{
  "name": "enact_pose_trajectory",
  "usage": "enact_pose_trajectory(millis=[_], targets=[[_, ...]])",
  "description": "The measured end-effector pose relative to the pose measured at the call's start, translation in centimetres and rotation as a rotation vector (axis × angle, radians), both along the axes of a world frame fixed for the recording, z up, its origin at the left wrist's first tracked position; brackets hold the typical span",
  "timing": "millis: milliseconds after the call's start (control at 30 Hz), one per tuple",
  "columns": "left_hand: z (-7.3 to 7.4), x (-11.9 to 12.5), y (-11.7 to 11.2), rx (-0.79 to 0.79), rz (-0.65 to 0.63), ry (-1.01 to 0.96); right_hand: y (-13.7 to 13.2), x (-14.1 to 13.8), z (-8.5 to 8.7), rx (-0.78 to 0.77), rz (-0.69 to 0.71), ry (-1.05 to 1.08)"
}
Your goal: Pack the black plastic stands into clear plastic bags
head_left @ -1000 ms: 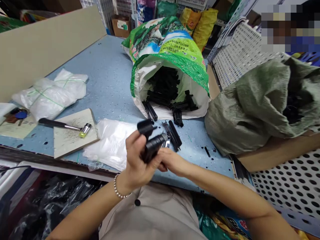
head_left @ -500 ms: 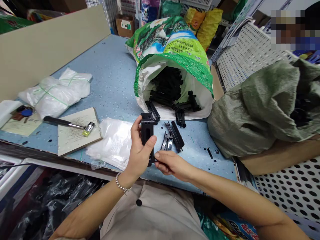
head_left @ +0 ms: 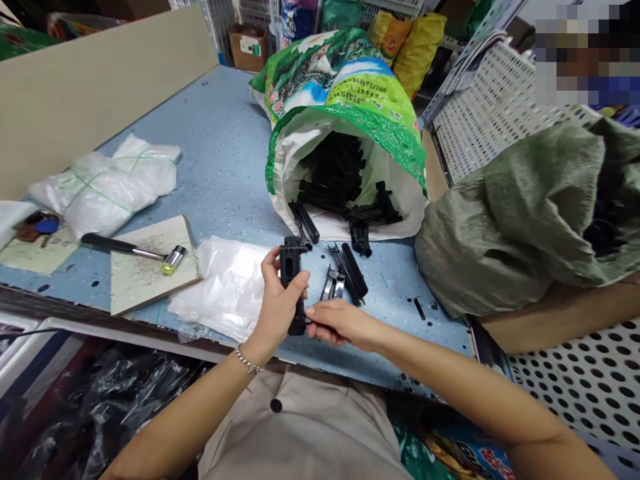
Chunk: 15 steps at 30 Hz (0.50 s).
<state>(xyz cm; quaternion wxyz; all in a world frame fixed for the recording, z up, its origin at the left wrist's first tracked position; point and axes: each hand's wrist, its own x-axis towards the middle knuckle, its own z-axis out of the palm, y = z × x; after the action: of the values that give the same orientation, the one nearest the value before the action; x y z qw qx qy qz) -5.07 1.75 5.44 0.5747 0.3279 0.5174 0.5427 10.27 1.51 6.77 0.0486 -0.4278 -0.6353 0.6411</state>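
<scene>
My left hand [head_left: 281, 297] is wrapped around a long black plastic part [head_left: 291, 263] with a slot in its face, held upright above the table's front edge. My right hand [head_left: 340, 323] is closed in a pinch at the lower right edge of that part. Whatever sits between its fingertips is too small and hidden to make out. Just beyond the right hand lie a pair of metal nippers [head_left: 332, 285] and a loose black plastic piece [head_left: 354, 272]. More black parts [head_left: 333, 167] spill from the mouth of a green and white woven sack [head_left: 350, 87].
Clear plastic bags [head_left: 225, 283] lie left of my hands on the blue table [head_left: 210, 167]. A hammer [head_left: 135, 247] rests on a board [head_left: 155, 273], near a tied plastic bundle [head_left: 107, 183]. To the right stand a grey-green sack [head_left: 490, 227] and a white perforated crate [head_left: 505, 107].
The black part in my left hand has dropped slightly and stands a little more upright. My right hand stays pinched at its lower edge. The view has shifted slightly.
</scene>
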Motion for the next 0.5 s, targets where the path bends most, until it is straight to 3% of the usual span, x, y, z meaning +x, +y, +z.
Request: enact_pose_trajectory(millis=[67,167,200,300,367,500], targets=[[-1.9,0.3,0.3,-0.040,0.009,0.022,2.8,0.2,-0.1,0.127,-0.021,-0.069],[-4.6,1.7,0.4,-0.063,-0.024,0.149,8.2,-0.6,-0.5,0.668,-0.197,-0.307],[-5.4,2.3,0.3,-0.038,-0.051,0.219,9.9,-1.2,-0.7,0.770,-0.227,-0.409],[-6.8,3.6,-0.1,0.067,-0.132,0.371,13.7,-3.0,-1.5,0.794,-0.249,-0.642],[-6.9,3.5,-0.1,0.084,-0.154,0.365,14.6,-3.6,-1.7,0.757,-0.257,-0.680],[-5.2,1.7,1.5,0.034,-0.088,0.159,11.7,-2.3,-1.2,0.755,-0.233,-0.606]])
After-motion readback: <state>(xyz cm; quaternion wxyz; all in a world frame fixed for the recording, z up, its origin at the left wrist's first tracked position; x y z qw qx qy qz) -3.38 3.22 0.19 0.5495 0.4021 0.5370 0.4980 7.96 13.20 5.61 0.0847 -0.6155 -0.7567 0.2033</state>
